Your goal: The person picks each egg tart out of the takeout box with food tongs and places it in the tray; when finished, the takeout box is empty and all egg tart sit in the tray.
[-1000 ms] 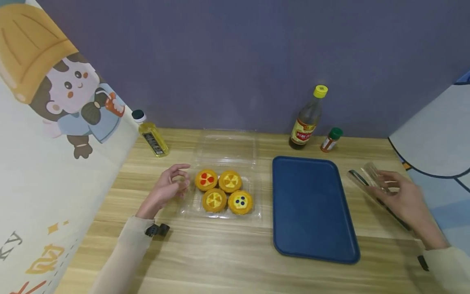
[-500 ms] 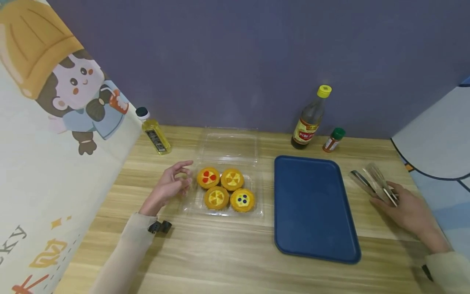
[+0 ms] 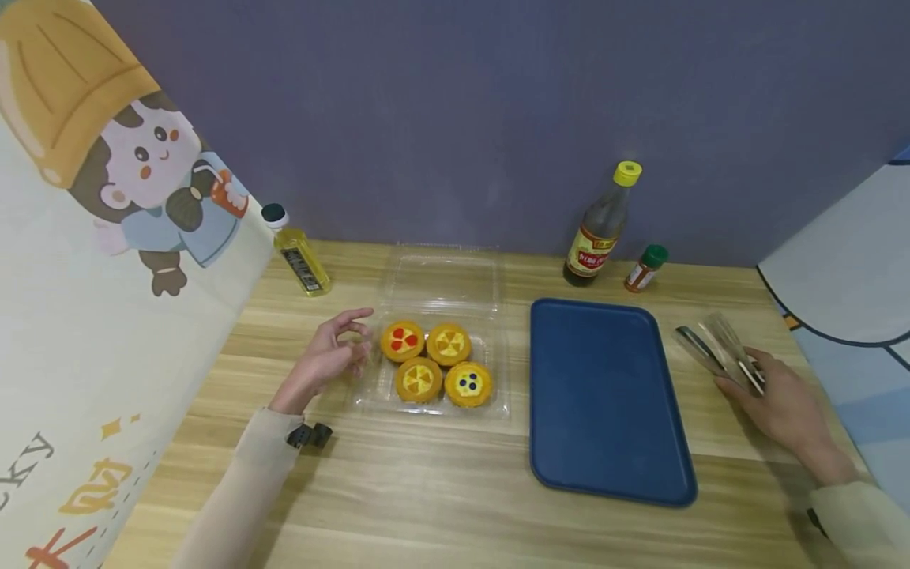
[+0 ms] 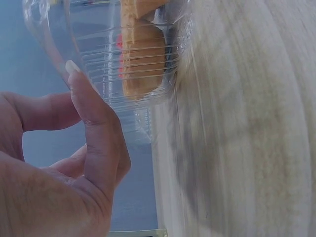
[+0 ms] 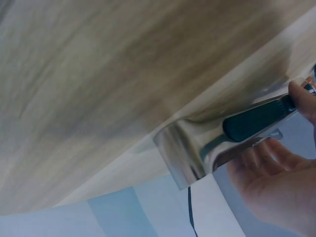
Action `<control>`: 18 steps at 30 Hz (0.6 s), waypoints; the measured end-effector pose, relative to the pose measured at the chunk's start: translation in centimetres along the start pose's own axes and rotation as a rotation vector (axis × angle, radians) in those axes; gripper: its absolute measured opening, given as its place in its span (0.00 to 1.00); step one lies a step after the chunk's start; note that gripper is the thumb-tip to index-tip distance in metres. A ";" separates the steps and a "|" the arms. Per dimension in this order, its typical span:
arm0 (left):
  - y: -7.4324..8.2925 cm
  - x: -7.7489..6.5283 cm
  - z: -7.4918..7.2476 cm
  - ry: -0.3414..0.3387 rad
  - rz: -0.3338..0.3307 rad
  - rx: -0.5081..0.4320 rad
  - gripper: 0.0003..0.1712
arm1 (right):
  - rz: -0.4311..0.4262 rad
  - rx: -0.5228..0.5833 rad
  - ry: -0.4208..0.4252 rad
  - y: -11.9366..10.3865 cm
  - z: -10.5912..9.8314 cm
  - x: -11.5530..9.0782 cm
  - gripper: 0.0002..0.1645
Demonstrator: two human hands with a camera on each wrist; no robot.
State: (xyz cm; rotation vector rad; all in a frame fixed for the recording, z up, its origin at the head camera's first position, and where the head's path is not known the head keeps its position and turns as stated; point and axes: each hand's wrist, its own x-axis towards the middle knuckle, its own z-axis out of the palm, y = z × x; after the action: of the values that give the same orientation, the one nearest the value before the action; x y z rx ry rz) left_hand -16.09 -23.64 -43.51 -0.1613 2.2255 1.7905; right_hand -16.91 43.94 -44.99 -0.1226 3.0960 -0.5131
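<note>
On the left, my left hand [image 3: 323, 359] is beside a clear plastic clamshell box [image 3: 503, 371], fingers loosely bent and a fingertip right at the box's near rim [image 4: 57, 64]. Several round yellow tarts [image 3: 418, 381] sit in the box: one topped with red pieces, one with dark blue dots, others with yellow wedges. Its lid [image 3: 446, 278] lies folded back. At the far right, my right hand [image 3: 785, 407] grips metal tongs [image 5: 195, 148] with dark green handle grips, thumb on one arm and fingers on the other. The tong ends point up and left, spread apart.
A dark blue tray [image 3: 607, 399] lies between the box and the tongs. At the back stand a yellow-capped sauce bottle [image 3: 593, 245] and a small green-capped jar [image 3: 642, 273]. An oil bottle [image 3: 302, 261] stands back left. A dark blue wall [image 3: 441, 118] rises behind the table.
My right hand has shifted down along the tongs, and their long dark handle no longer shows behind it. The left hand stays beside the box. The head view has shifted slightly.
</note>
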 end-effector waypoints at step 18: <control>0.1 0.0 0.1 0.010 0.001 -0.006 0.42 | -0.100 -0.007 0.075 -5.0 -1.0 0.5 0.46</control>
State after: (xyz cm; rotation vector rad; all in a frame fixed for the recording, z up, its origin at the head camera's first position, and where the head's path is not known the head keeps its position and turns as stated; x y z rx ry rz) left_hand -16.10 -23.54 -43.46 -0.1704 2.2275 1.8013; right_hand -17.08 39.51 -42.47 -0.2662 3.1779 -0.5203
